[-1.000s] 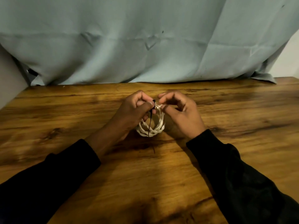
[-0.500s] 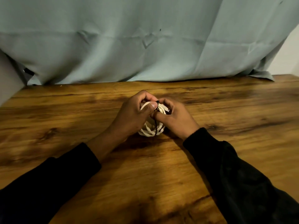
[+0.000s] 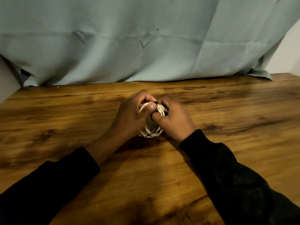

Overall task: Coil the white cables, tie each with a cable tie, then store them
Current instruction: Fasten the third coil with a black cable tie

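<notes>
A coiled white cable stands on edge on the wooden table, held between both hands at the middle of the view. My left hand grips the coil's top, thumb pressed over the strands. My right hand grips the coil's right side, and its thumb and fingers pinch a thin black cable tie that wraps the coil; the tie's loose end shows low on the coil. Most of the coil is hidden behind my fingers.
A pale green cloth hangs behind the table's far edge. A light wall shows at the far right and a pale surface at the far left edge. Bare wood lies on both sides of my hands.
My right hand has closed in from beside the coil onto it and the tie. Both hands have drawn together around the coil's top. The coil stays in place on the table.
</notes>
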